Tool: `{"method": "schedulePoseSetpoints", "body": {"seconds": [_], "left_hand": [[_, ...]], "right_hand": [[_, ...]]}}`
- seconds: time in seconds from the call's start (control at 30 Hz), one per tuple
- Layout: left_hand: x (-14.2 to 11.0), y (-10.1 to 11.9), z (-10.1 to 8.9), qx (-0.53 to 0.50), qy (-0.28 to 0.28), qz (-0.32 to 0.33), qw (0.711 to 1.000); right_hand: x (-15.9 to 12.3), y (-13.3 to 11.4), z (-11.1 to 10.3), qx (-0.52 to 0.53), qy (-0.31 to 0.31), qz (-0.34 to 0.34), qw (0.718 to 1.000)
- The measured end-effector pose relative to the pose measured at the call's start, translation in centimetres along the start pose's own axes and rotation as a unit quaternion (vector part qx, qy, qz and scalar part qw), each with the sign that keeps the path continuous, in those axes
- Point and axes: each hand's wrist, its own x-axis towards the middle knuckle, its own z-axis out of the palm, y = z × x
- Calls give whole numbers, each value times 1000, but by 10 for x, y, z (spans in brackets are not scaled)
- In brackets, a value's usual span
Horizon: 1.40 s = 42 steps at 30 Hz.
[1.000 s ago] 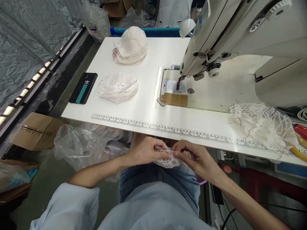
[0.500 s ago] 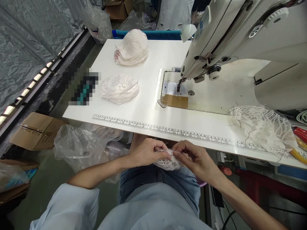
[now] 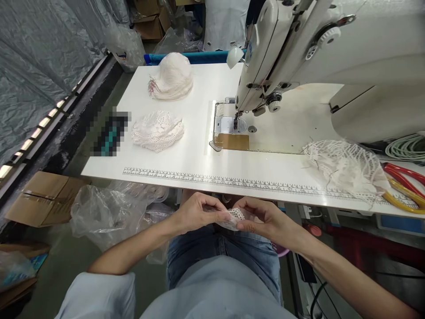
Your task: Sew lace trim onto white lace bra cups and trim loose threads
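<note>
Between my two hands, over my lap and just off the table's front edge, is a small piece of white lace fabric [image 3: 236,214]. My left hand [image 3: 202,213] pinches its left side between thumb and fingers. On the other side my right hand [image 3: 262,216] grips it with the thumb below and the fingers curled over the top. Part of the lace is hidden by my fingers. Past the table edge stands a white sewing machine [image 3: 265,57], its needle and presser foot [image 3: 236,120] over the metal plate.
A pile of white lace [image 3: 157,130] and a cream stacked bundle [image 3: 174,76] lie on the left of the white table [image 3: 195,155]. More lace [image 3: 345,168] lies at right beside red-and-yellow-handled scissors [image 3: 403,184]. Plastic bags [image 3: 106,212] and a cardboard box [image 3: 44,197] are at floor left.
The lace in my hands has been turned or folded, showing a small meshed edge now. My right hand's grip has shifted. The camera view has swung slightly to the right.
</note>
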Motion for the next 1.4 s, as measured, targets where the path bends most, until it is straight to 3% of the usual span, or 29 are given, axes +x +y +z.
{"method": "schedulePoseSetpoints", "body": {"seconds": [0.13,0.4,0.57,0.67,0.77,0.9,1.0,1.1,1.2,1.33,1.4], "left_hand": [[0,2,-3,0,-4,29,1000],[-4,9,-3,37,36,71,996],[-2,50,-17,154,51,59,985],[23,87,-41,258,68,99,959],[71,113,-74,326,29,112,938],[141,119,-104,397,-41,87,913],[170,115,-105,399,-62,85,911],[178,116,-100,415,-80,74,903],[183,121,-96,443,-103,74,887],[194,123,-99,479,-124,87,865],[200,124,-104,541,-74,105,831]], "right_hand": [[2,-1,-1,16,-21,25,999],[-3,-8,0,-21,10,0,1000],[6,-29,-1,-153,65,-63,984],[36,-42,-10,-230,133,-128,955],[73,-45,-31,-322,199,-149,914],[93,-36,-69,-389,260,-140,873],[89,-32,-92,-469,315,-175,806],[89,-31,-106,-545,267,-296,737],[95,-29,-111,-590,188,-368,693],[102,-25,-110,-604,173,-353,693],[102,-24,-107,-600,179,-346,698]]}}
